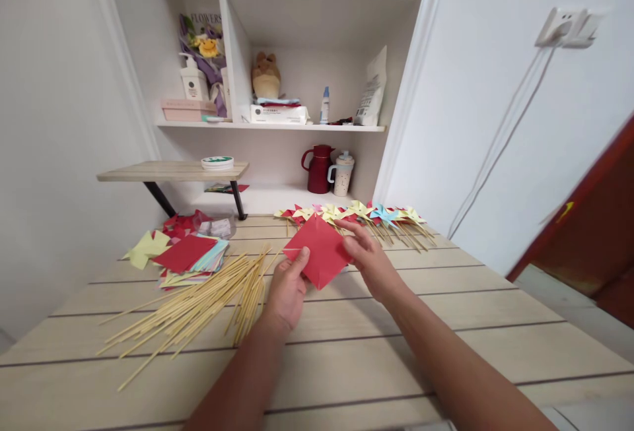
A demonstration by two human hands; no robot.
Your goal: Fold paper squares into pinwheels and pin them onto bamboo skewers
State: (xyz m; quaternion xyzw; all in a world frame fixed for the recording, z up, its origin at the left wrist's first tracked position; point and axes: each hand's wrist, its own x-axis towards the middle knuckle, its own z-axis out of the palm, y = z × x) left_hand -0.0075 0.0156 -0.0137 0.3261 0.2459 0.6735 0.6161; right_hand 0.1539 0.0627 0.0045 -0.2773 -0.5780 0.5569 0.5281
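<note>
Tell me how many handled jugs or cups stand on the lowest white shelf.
2: a dark red jug, and right of it, a speckled cream cup. Others behind them would be hidden.

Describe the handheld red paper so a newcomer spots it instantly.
Start at the slatted wooden table before the white shelves. Over its middle, the left hand grips a red paper square, the right hand at its edge. Unlike the red sheet lying on the paper stack at left, it is held up, one corner towards the shelves.

Two hands (287, 291) (370, 261) are showing at centre with one red square (319, 253); one jug (319, 170) and one cup (342, 177) are standing above; sticks (201, 302) are overlapping uncountably left.
</note>
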